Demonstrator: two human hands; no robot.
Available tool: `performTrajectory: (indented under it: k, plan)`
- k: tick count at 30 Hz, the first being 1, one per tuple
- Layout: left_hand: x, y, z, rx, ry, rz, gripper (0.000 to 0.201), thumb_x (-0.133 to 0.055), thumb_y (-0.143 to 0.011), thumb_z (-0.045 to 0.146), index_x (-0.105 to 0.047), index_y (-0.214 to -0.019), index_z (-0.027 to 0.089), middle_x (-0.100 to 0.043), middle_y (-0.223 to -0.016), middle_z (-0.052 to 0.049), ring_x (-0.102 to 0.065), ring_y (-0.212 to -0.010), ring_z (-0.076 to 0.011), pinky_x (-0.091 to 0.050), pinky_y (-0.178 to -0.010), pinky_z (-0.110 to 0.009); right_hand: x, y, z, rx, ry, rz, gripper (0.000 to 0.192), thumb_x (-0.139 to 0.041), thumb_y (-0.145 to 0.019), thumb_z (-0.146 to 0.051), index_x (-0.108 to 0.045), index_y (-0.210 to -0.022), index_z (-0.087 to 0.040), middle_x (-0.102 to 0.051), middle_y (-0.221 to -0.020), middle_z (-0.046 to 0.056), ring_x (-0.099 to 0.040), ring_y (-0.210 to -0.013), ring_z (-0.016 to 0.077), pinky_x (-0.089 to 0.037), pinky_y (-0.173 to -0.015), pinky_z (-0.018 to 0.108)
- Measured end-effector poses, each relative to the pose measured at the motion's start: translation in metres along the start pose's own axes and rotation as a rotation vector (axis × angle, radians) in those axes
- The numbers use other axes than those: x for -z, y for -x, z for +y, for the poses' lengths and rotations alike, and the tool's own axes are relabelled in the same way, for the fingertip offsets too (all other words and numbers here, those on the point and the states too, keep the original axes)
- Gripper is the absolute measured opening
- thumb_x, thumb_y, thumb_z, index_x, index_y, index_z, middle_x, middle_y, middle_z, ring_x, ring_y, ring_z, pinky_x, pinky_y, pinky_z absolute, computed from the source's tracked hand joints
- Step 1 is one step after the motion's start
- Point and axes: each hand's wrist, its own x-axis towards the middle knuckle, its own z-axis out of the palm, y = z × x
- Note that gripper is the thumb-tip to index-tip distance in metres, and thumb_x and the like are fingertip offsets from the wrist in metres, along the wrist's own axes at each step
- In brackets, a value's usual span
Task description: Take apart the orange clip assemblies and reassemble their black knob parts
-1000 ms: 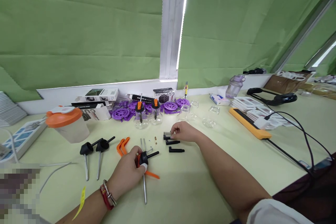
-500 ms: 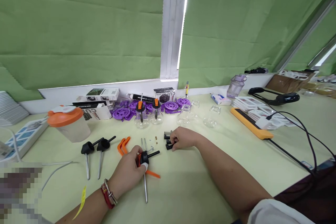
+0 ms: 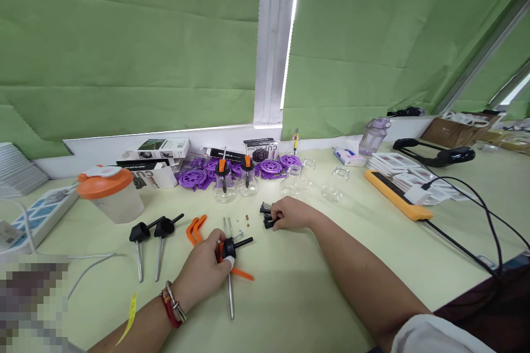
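My left hand (image 3: 206, 265) is closed around a black dispenser head (image 3: 229, 248) with a thin spout pointing right. An orange lever (image 3: 243, 274) sticks out under it, and a metal tube (image 3: 231, 298) runs toward me. With bent fingers, my right hand (image 3: 293, 213) pinches at a group of small black parts (image 3: 269, 224); its fingertips partly hide them. Small springs (image 3: 266, 206) lie just behind. Between the hands are tiny brass-coloured pieces (image 3: 247, 220) and a screw (image 3: 238, 235). Left of my left hand lie two loose orange levers (image 3: 195, 228).
Two more black heads with metal tubes (image 3: 139, 251) lie at left, near an orange-lidded cup (image 3: 110, 193). Behind stand glass bottles (image 3: 224, 192), purple plastic parts (image 3: 194, 178) and boxes (image 3: 159, 176). A yellow power strip (image 3: 397, 196) and white cards (image 3: 408, 182) are at right.
My right hand has shifted very slightly at the black parts, the nearest of which has turned a little. My left hand keeps its hold on the dispenser head.
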Motion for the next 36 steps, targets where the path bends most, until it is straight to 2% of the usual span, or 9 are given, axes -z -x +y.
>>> performTrajectory:
  k: [3, 6, 10, 15, 20, 23, 25, 30, 36]
  plan:
    - [-0.001, 0.000, -0.002, -0.003, 0.037, -0.011, 0.020, -0.050, -0.068, 0.020, -0.046, -0.087, 0.022, -0.045, -0.056, 0.006, -0.043, -0.051, -0.0134, -0.031, -0.050, -0.023, -0.001, 0.003, -0.009, 0.007, -0.046, 0.032, 0.028, -0.073, -0.060, -0.038, -0.064, -0.079, -0.019, -0.054, -0.066, -0.003, -0.045, -0.056, 0.0092, -0.028, -0.049, 0.020]
    - [-0.003, 0.000, -0.003, -0.019, 0.104, -0.027, 0.020, -0.052, -0.070, 0.025, -0.045, -0.088, 0.022, -0.043, -0.057, 0.007, -0.042, -0.052, -0.0124, -0.032, -0.050, -0.023, -0.007, 0.007, -0.029, 0.112, -0.153, 0.037, 0.031, -0.069, -0.066, -0.041, -0.065, -0.087, -0.019, -0.059, -0.073, -0.001, -0.049, -0.060, 0.0098, -0.033, -0.053, 0.020]
    - [-0.004, 0.000, -0.002, -0.066, 0.272, -0.077, 0.025, -0.056, -0.070, 0.027, -0.044, -0.090, 0.021, -0.038, -0.060, 0.008, -0.041, -0.055, -0.0106, -0.033, -0.053, -0.022, -0.020, 0.008, -0.054, 0.231, -0.171, -0.078, 0.032, -0.068, -0.069, -0.038, -0.066, -0.093, -0.018, -0.065, -0.079, 0.001, -0.052, -0.062, 0.0098, -0.034, -0.054, 0.019]
    - [-0.001, 0.000, 0.002, -0.011, 0.488, -0.210, 0.027, -0.057, -0.070, 0.029, -0.041, -0.091, 0.021, -0.043, -0.067, 0.007, -0.038, -0.052, -0.0074, -0.032, -0.048, -0.019, -0.029, 0.007, -0.055, 0.214, -0.095, -0.182, 0.009, -0.063, -0.073, -0.025, -0.065, -0.076, -0.017, -0.062, -0.066, -0.001, -0.051, -0.058, 0.0087, -0.031, -0.051, 0.018]
    - [0.001, -0.002, 0.003, 0.070, 0.591, -0.237, 0.026, -0.056, -0.069, 0.031, -0.041, -0.089, 0.021, -0.045, -0.065, 0.007, -0.035, -0.043, -0.0047, -0.030, -0.041, -0.019, -0.029, 0.008, -0.057, 0.189, -0.104, -0.135, 0.036, -0.069, -0.066, -0.042, -0.062, -0.092, -0.018, -0.062, -0.078, -0.001, -0.049, -0.060, 0.0090, -0.029, -0.050, 0.018]
    - [0.000, -0.004, 0.002, 0.084, 0.629, -0.232, 0.026, -0.056, -0.069, 0.032, -0.043, -0.088, 0.021, -0.044, -0.063, 0.008, -0.032, -0.040, -0.0041, -0.026, -0.039, -0.018, -0.034, 0.007, -0.064, 0.255, 0.044, -0.112, 0.022, -0.067, -0.069, -0.037, -0.062, -0.079, -0.018, -0.057, -0.068, -0.002, -0.045, -0.059, 0.0090, -0.025, -0.050, 0.020]
    - [0.001, -0.004, 0.001, 0.081, 0.633, -0.197, 0.023, -0.054, -0.070, 0.031, -0.044, -0.087, 0.021, -0.043, -0.061, 0.009, -0.030, -0.040, -0.0043, -0.024, -0.039, -0.018, -0.035, 0.007, -0.065, 0.288, 0.135, -0.104, 0.012, -0.062, -0.071, -0.028, -0.060, -0.069, -0.017, -0.052, -0.061, -0.002, -0.042, -0.056, 0.0090, -0.022, -0.049, 0.021]
    - [0.004, -0.005, -0.002, -0.005, 0.481, -0.073, 0.014, -0.046, -0.073, 0.023, -0.049, -0.086, 0.021, -0.040, -0.060, 0.007, -0.034, -0.048, -0.0075, -0.029, -0.048, -0.020, -0.028, 0.010, -0.061, 0.273, 0.166, -0.078, 0.010, -0.058, -0.069, -0.023, -0.054, -0.061, -0.017, -0.049, -0.056, -0.002, -0.038, -0.052, 0.0088, -0.021, -0.048, 0.022]
    - [0.000, 0.000, 0.001, -0.129, 0.189, -0.126, 0.028, -0.046, -0.081, 0.040, -0.053, -0.100, 0.021, -0.047, -0.062, 0.004, -0.043, -0.056, -0.0123, -0.034, -0.054, -0.023, -0.024, 0.013, -0.066, 0.341, 0.154, -0.074, 0.012, -0.057, -0.069, -0.023, -0.052, -0.058, -0.017, -0.047, -0.054, -0.003, -0.037, -0.051, 0.0088, -0.023, -0.050, 0.023]
